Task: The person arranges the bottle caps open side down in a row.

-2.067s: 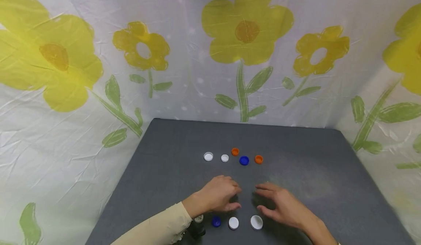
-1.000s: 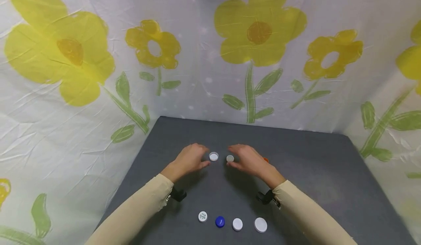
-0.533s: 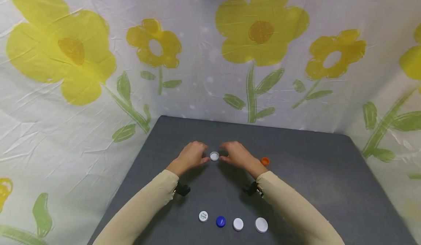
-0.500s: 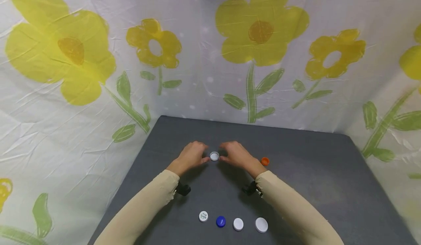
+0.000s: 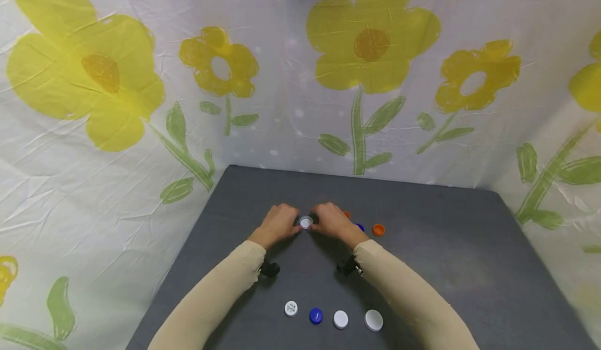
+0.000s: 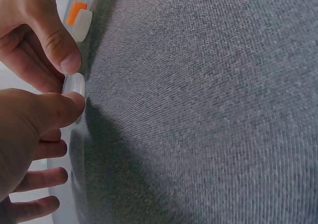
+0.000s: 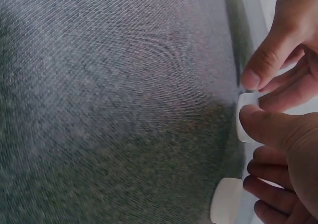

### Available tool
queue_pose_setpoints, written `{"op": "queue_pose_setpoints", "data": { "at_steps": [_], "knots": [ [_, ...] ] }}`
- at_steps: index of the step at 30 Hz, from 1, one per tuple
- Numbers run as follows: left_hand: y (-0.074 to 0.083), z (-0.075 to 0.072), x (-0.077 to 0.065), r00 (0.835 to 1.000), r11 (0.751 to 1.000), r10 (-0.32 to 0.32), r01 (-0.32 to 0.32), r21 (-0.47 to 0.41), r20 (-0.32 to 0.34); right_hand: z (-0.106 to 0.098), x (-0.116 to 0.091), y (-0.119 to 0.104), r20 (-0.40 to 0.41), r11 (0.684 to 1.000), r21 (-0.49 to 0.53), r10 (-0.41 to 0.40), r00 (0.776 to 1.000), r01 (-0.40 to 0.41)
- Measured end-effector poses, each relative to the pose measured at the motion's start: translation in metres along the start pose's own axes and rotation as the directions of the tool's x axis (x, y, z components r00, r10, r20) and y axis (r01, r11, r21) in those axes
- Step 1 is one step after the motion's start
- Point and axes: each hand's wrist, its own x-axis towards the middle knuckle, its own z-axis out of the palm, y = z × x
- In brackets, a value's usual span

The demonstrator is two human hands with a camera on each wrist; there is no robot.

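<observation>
A white bottle cap (image 5: pixel 306 222) lies on the grey table, hollow side up, between my two hands. My left hand (image 5: pixel 278 221) is at its left side, and in the left wrist view the left thumb (image 6: pixel 62 110) overlaps the cap while the other fingers spread loosely. From the other side my right hand (image 5: pixel 331 220) has thumb and fingertips right at the cap's edge. The right thumb (image 7: pixel 263 122) covers part of that cap in the right wrist view. Under the right hand sits a smaller white cap (image 7: pixel 226 201), hidden in the head view.
Right of my right hand lie orange caps (image 5: pixel 378 230) and a partly covered blue cap (image 5: pixel 360 227). Nearer me stands a row: a printed white cap (image 5: pixel 291 309), a blue cap (image 5: pixel 316 316), a white cap (image 5: pixel 340 320) and a larger white cap (image 5: pixel 373 320). A flowered curtain (image 5: pixel 281 105) hangs behind.
Both hands have moved away from the near row to the far caps. In the last half second they have drawn closer together around the white cap, which stays in place.
</observation>
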Motion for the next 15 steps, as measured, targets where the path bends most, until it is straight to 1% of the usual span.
{"op": "queue_pose_setpoints", "data": {
  "at_steps": [1,2,3,4,8,9,10,13,15],
  "knots": [
    [0.001,0.001,0.000,1.000,1.000,-0.003,0.003,-0.002,0.006,0.002,0.000,0.001,-0.004,1.000,0.002,0.000,1.000,0.000],
    [0.001,0.001,0.001,1.000,1.000,-0.004,0.004,-0.003,0.012,0.009,0.002,0.010,-0.019,1.000,0.000,-0.016,1.000,0.016],
    [0.002,0.001,0.001,1.000,1.000,-0.004,0.004,-0.001,0.016,0.010,0.003,0.010,-0.021,1.000,0.004,-0.018,1.000,0.018],
    [0.002,0.001,0.002,1.000,1.000,-0.003,0.003,-0.001,0.016,0.004,0.001,0.002,-0.010,1.000,0.014,-0.001,1.000,0.001],
    [0.002,0.003,0.003,1.000,1.000,0.012,-0.012,0.011,0.008,0.007,0.001,0.002,-0.003,1.000,0.022,0.020,1.000,-0.020],
    [0.002,0.003,0.004,1.000,1.000,0.018,-0.018,0.015,0.003,0.000,-0.001,-0.006,0.015,0.999,0.023,0.043,0.999,-0.043],
    [0.002,0.003,0.004,1.000,1.000,0.024,-0.024,0.015,-0.002,0.000,-0.001,-0.007,0.021,0.998,0.019,0.051,0.998,-0.052],
    [0.001,0.003,0.003,0.999,0.999,0.046,-0.045,0.014,-0.021,-0.002,-0.003,-0.009,0.035,0.998,0.002,0.059,0.998,-0.059],
    [0.001,0.002,0.002,0.997,0.998,0.062,-0.061,0.016,-0.038,-0.003,-0.004,-0.009,0.027,0.999,-0.013,0.044,0.999,-0.043]
  ]
}}
